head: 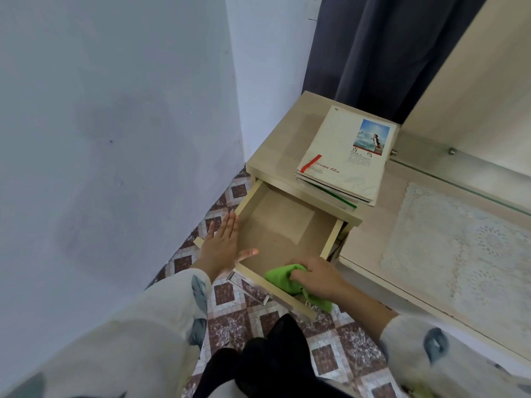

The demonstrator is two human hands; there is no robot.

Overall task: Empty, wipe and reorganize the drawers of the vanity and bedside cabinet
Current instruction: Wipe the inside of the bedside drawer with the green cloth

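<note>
The top drawer (284, 225) of the pale wood bedside cabinet (275, 150) is pulled out, and its brown bottom is bare. My left hand (222, 248) lies flat with straight fingers against the drawer's left wall, the thumb hooked over the front corner. My right hand (314, 275) grips a bunched green cloth (283, 278) at the drawer's front right corner. Part of the cloth hangs over the front panel. A metal handle (248, 288) shows on the drawer front below.
A stack of magazines and books (344, 159) lies on the cabinet top. The vanity surface with a white lace mat (459, 254) and a glass shelf runs along the right. A blue wall stands close on the left, a dark curtain (388, 53) behind. Patterned tiles cover the floor (258, 320).
</note>
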